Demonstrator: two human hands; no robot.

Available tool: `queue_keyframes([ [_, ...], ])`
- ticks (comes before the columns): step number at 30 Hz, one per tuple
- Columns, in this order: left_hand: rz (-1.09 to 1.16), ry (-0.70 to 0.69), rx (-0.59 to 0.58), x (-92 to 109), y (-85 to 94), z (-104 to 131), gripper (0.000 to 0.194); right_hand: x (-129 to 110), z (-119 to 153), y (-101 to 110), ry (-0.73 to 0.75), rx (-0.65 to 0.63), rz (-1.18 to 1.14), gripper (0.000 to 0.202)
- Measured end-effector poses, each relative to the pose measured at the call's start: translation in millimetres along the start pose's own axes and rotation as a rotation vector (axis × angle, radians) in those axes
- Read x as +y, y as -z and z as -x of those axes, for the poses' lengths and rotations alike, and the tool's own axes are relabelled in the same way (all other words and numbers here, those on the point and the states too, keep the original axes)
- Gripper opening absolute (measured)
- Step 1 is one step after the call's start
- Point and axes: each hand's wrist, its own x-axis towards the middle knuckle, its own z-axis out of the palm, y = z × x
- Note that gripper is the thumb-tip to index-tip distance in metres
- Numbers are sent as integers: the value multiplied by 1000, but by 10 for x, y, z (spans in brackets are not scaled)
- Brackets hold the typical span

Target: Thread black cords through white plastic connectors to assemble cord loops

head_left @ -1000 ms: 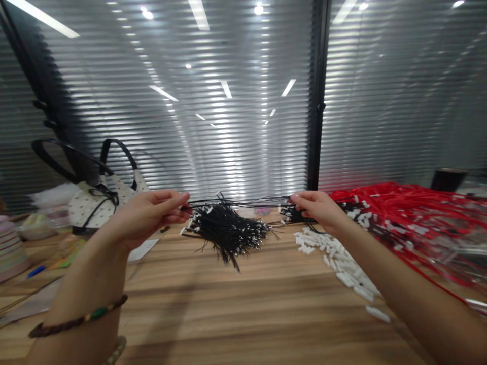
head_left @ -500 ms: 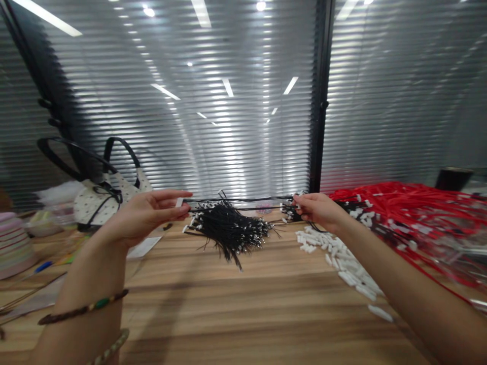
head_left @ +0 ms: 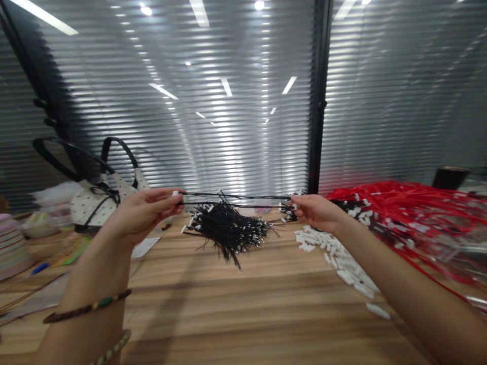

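Two strands of thin black cord (head_left: 243,196) stretch level between my hands. My left hand (head_left: 152,205) is closed on their left end, where a small white piece (head_left: 175,193) shows at the fingers. My right hand (head_left: 315,209) pinches the other end; white bits show by its fingertips, too small to name. Beneath the strands lies a heap of black cords (head_left: 232,228) with white pieces and shiny metal tips. A smaller black bundle (head_left: 288,212) lies just left of my right hand, partly hidden by it.
Loose white plastic pieces (head_left: 346,263) are scattered beside my right forearm. Red cords (head_left: 403,210) pile up at the right. A dotted bag (head_left: 91,205) with black handles, a striped cup (head_left: 13,248) and a blue pen (head_left: 40,268) are at the left. Blinds (head_left: 228,126) stand behind the wooden table (head_left: 243,314).
My left hand's fingers have closed further round the cord's left end; before, they were stretched out more with the white piece between them. My right hand keeps its pinch, nearly unmoved.
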Motion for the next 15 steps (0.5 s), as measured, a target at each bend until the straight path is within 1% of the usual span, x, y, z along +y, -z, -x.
queue_keyframes([
  [2,49,-9,70,-24,-59,-29,15,7,5,-27,-9,-8,-13,21],
  [8,187,-117,226,-123,-223,-107,22,31,27,-131,-20,-20,-62,23],
  [12,228,-220,293,-204,-251,-177,20,59,44,-197,-21,-32,-77,23],
  [15,191,-302,301,-269,-232,-218,13,60,36,-187,10,-29,-89,28],
])
